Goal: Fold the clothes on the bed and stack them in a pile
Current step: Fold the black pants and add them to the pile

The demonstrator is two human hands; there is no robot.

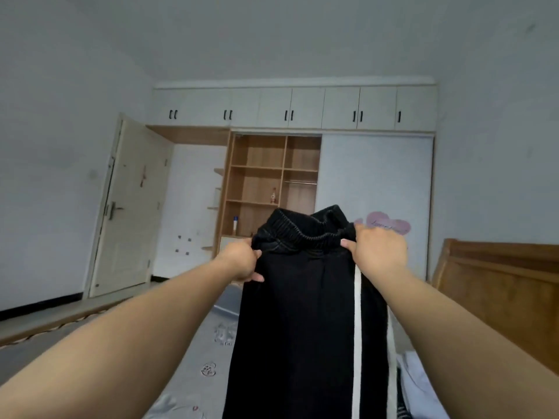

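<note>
While held aloft over the bed (pixel 193 343), black trousers (pixel 305 328) hanging by the elastic waistband: left hand (pixel 240 261) gripping its left end, right hand (pixel 379 252) pinching its right end, both arms outstretched.

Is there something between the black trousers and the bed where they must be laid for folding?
Nothing visible does. Both hands, left hand and right hand, grip the waistband of the black trousers, which hang straight down over the grey bed sheet. Other fabric lies at the lower right, beside the trousers; their lower end is out of frame.
</note>
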